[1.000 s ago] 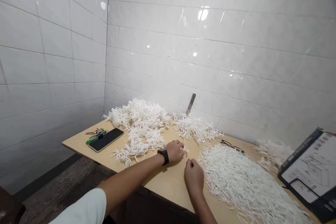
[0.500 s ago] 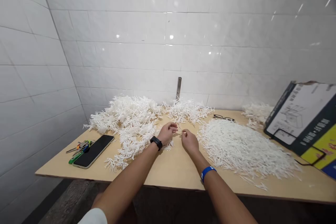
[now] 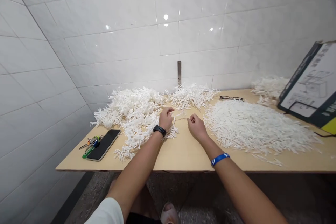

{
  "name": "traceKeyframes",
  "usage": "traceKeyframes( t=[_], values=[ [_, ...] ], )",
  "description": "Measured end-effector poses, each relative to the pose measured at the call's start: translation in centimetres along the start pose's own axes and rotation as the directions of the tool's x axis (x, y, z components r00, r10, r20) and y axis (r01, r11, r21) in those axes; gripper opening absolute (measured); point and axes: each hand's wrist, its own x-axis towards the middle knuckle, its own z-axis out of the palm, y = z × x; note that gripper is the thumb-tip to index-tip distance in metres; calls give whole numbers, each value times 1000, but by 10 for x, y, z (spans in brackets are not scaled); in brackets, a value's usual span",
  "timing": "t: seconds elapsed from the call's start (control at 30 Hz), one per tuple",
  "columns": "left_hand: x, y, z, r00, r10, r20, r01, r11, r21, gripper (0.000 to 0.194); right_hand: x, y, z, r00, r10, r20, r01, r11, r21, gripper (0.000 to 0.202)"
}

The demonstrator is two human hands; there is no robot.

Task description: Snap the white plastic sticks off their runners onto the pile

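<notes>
White strands (image 3: pixel 181 118) between left hand (image 3: pixel 166 118) and right hand (image 3: pixel 196 126), printed box (image 3: pixel 311 85) nearby

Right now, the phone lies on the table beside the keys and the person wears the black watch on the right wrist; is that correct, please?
Not quite: the head view shows the black watch on the left wrist, not the right. The phone does lie on the table beside the keys.
</notes>
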Motion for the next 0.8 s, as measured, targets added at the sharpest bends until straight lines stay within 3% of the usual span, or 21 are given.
traceKeyframes(
  t=[0.07,0.13,0.3,0.5,0.7,0.8],
  values=[
    [-1,-3,1,1000,-14,26,11,993,115,33,-2,-1,-1,999,-24,41,26,999,-47,25],
    [-2,-6,1,992,-111,58,98,977,189,38,-3,-3,-3,991,-42,127,55,994,-96,30],
    [-3,-13,1,925,-351,145,301,911,282,52,-4,-9,-6,977,-44,208,75,987,-143,32],
    [-2,-22,7,910,-409,63,391,899,196,43,-3,-9,-6,975,-38,220,73,985,-153,32],
    [-2,-27,11,941,-330,70,313,931,190,25,-3,-7,-6,975,-56,215,94,980,-173,33],
    [-3,-27,11,947,-318,51,306,936,174,30,-4,-8,-6,975,-55,217,94,980,-175,32]
  ],
)
